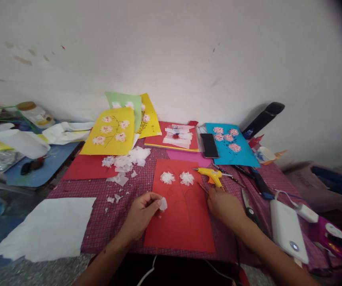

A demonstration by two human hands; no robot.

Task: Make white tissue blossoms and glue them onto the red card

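Note:
Between the thumb and fingers of my left hand (145, 208) is a small white tissue paper piece (163, 204), held over the left edge of a red sheet of paper (179, 226). Two white tissue flowers, a left one (167, 177) and a right one (186, 178), sit on the upper part of that sheet, with faint drawn lines below them. My right hand (224, 206) is closed by the sheet's right edge around a thin dark stick (203, 187) whose kind I cannot make out. Just beyond it lies a yellow glue gun (211, 174).
White tissue scraps (126, 161) lie left of the sheet. Behind stand flower pictures on yellow paper (114, 145) and blue paper (227, 155), with a phone (209, 145) between. Scissors (248, 206) and a white power bank (288, 230) are at the right.

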